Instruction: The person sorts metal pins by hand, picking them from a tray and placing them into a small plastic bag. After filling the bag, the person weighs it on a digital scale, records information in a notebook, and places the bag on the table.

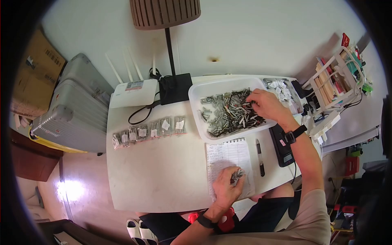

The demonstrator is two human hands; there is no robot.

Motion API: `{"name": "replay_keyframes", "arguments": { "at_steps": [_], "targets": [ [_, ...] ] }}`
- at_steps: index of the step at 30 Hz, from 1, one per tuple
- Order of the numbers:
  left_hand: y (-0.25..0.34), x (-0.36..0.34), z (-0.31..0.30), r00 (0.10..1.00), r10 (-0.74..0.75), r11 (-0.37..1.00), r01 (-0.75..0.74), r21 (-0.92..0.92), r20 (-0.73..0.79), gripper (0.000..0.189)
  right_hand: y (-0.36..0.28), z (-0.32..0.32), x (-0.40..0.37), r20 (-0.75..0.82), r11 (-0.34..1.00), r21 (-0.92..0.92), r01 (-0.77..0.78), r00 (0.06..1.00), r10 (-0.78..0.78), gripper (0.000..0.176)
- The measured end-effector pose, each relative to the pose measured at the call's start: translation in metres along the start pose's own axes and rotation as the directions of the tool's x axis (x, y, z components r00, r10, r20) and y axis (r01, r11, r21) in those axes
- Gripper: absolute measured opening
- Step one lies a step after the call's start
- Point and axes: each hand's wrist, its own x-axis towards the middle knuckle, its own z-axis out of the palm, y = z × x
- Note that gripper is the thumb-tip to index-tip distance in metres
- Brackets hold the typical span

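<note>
My left hand (226,188) is closed around a small bunch of thin grey metal pieces (238,175), which look like screws. It is above the lower part of a written notepad (228,153). My right hand (267,105) reaches into the right side of a white plastic bin (197,118). Its fingers are curled together at a heap of loose thin metal pieces (232,110), silver and dark. What the fingertips pinch there is too small to make out. A pen (259,157) lies to the right of the notepad.
Several small labelled clear bags (154,130) of metal pieces lie in a row at left. Behind them stand a white router (134,94) and a lamp (175,87). A black scale (281,145) sits under my right forearm. A tray (283,94) of white scraps is behind it.
</note>
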Motion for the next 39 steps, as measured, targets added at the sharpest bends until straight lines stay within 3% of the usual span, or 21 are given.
{"name": "replay_keyframes", "arguments": {
  "at_steps": [2,6,11,15,21,23,24,26,29,32,35,39],
  "targets": [
    [0.004,0.0,-0.001,0.998,-0.063,0.997,0.064,-0.033,0.016,0.028,-0.014,0.002,0.01,-0.024,0.974,0.225,0.006,1.0,0.0,0.023],
    [0.004,0.0,-0.003,0.998,-0.06,0.998,0.06,0.011,0.015,0.029,-0.02,0.022,0.026,0.064,0.995,0.084,0.056,0.996,-0.061,0.026],
    [0.002,0.001,-0.002,1.0,0.004,1.0,-0.005,0.031,0.003,0.029,-0.02,0.023,0.035,0.204,0.993,0.058,-0.103,0.975,0.09,0.029],
    [0.003,0.001,-0.004,1.0,-0.013,1.0,0.012,0.01,0.006,0.029,-0.007,0.026,0.032,0.154,0.999,0.05,-0.021,0.988,0.013,0.026],
    [0.004,-0.001,-0.002,0.999,-0.046,0.998,0.047,-0.03,0.018,0.029,0.003,0.029,0.025,0.117,0.952,0.298,-0.071,0.992,0.037,0.019],
    [-0.001,-0.001,-0.001,1.0,0.01,1.0,-0.01,-0.002,0.0,0.029,0.015,0.036,0.023,0.116,0.773,0.622,-0.128,0.991,0.07,0.016],
    [-0.002,-0.001,-0.001,1.0,0.013,1.0,-0.013,-0.002,-0.003,0.029,0.015,0.034,0.022,0.114,0.774,0.621,-0.124,0.991,0.068,0.016],
    [-0.003,-0.002,0.001,1.0,-0.016,1.0,0.016,-0.023,-0.012,0.028,0.012,0.029,0.018,0.19,0.63,0.733,-0.256,0.967,0.172,0.013],
    [-0.007,-0.005,0.001,0.998,-0.065,0.996,0.065,-0.065,0.01,0.03,0.001,0.019,0.007,0.095,0.546,0.813,-0.201,0.971,0.218,0.011],
    [-0.007,-0.005,0.002,0.998,-0.069,0.995,0.07,-0.074,0.011,0.03,-0.025,0.004,-0.012,0.027,0.477,0.868,-0.14,0.971,0.236,0.008],
    [-0.008,-0.005,0.003,0.999,-0.05,0.997,0.049,-0.051,-0.012,0.029,-0.05,-0.005,-0.046,0.109,0.423,0.889,-0.174,0.979,0.175,0.009],
    [-0.013,-0.004,0.006,0.998,0.005,0.999,-0.008,-0.038,-0.059,0.028,-0.091,-0.003,-0.097,0.054,0.506,0.86,-0.067,0.998,0.041,0.01]
  ]
}}
